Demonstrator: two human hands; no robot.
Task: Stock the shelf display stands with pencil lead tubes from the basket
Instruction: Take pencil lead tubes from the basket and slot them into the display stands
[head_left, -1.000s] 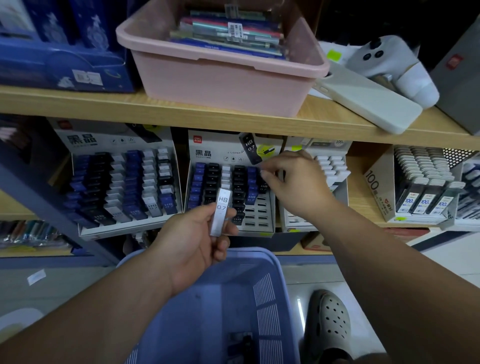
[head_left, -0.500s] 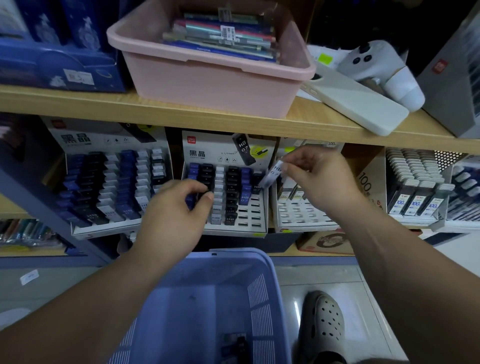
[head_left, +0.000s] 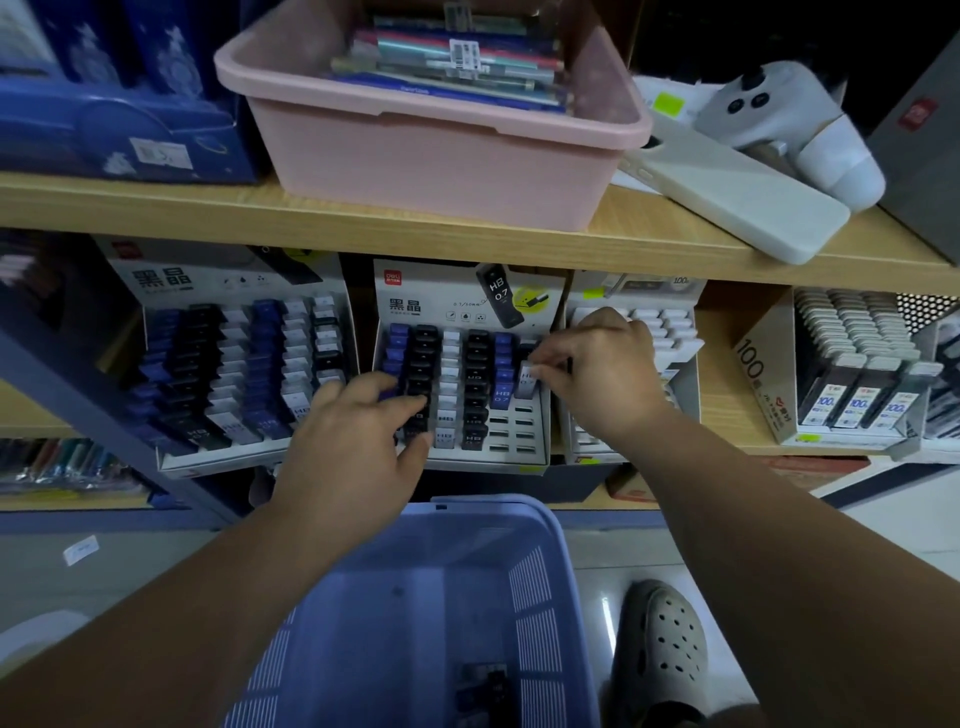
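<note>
On the left, the neighbouring display stand (head_left: 234, 374) is seen well filled, and no hand is on it. The left hand (head_left: 358, 441) is spread over the lower left columns of the middle display stand (head_left: 470, 306). Its fingers are laid towards the black tubes (head_left: 423, 358), probably so that one can be seated in its slot. Whether anything is held beneath cannot be told, as the fingertips are hidden. Below, a few dark tubes (head_left: 485, 686) are waiting in the blue basket (head_left: 535, 597), kept close for easy reach. Further right, a pale lead tube (head_left: 527, 378) is pinched between thumb and fingertips of the right hand (head_left: 602, 374). It is held upright by its top over the rightmost column, where empty slots are showing, so that its foot can be slid in.
</note>
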